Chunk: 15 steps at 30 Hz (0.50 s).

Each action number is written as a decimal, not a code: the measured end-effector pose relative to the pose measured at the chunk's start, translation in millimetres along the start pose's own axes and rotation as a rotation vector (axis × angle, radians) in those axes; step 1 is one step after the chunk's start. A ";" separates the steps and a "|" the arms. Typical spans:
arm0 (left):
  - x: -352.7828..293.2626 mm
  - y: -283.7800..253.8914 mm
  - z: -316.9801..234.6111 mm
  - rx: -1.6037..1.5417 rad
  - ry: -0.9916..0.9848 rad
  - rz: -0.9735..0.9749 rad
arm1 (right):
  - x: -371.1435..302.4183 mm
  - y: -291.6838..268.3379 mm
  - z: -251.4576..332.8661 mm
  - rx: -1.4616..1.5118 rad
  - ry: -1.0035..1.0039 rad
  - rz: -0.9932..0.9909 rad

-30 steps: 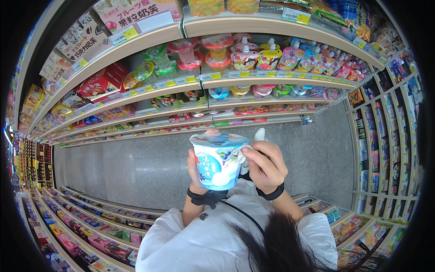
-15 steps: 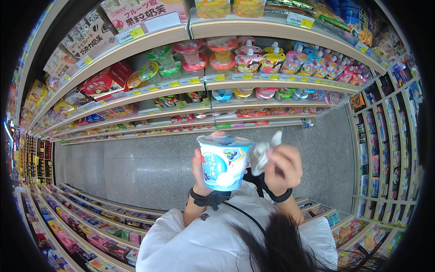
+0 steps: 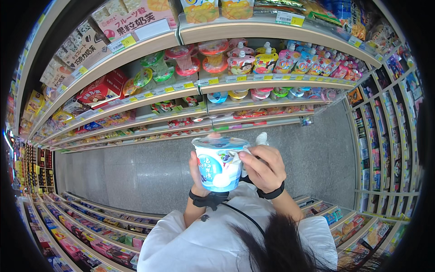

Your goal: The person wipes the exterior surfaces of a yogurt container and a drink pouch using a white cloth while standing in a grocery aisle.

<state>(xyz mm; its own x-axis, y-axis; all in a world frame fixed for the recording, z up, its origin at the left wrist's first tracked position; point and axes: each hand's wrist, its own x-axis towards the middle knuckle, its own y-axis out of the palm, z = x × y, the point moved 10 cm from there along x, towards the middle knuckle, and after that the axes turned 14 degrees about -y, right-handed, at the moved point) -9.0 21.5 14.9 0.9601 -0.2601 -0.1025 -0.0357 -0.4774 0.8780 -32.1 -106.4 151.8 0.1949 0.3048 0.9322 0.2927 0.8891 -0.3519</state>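
Note:
A blue and white cup of jelly (image 3: pixel 213 170) with a sealed lid is held upright in front of my chest. My left hand (image 3: pixel 197 174) is wrapped round its left side and far edge; part of that hand is hidden behind the cup. My right hand (image 3: pixel 265 168) pinches a crumpled white cloth or tissue (image 3: pixel 261 138) and presses it against the cup's right side, just below the lid rim. A black band circles each wrist.
Ahead runs a shelf (image 3: pixel 281 80) with pouch drinks (image 3: pixel 265 61), lidded jelly cups (image 3: pixel 215 56) and a red box (image 3: pixel 103 86). Grey floor (image 3: pixel 136 167) lies below. More stocked shelves stand at the right (image 3: pixel 385 131) and the lower left (image 3: pixel 86 226).
My right hand has moved left and brought the white cloth or tissue from beside the cup onto its side. The cup has shifted slightly left, still in my left hand.

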 end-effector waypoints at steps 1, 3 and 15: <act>-1.5 -0.2 -1.6 0.005 0.013 0.016 | 0.3 1.6 0.9 0.003 -0.002 -0.001; -3.3 -0.5 -2.4 0.010 0.022 -0.014 | 0.4 -0.6 0.9 -0.019 0.015 -0.051; -3.8 -28.6 1.0 -0.032 -0.050 -0.102 | -13.9 15.7 12.5 0.240 0.066 0.033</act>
<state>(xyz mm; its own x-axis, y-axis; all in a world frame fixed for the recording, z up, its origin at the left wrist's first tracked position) -11.9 35.2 -10.4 0.9432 -0.2533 -0.2148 0.0716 -0.4765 0.8762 -41.9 -92.4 134.4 0.2634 0.3195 0.9102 0.0560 0.9369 -0.3451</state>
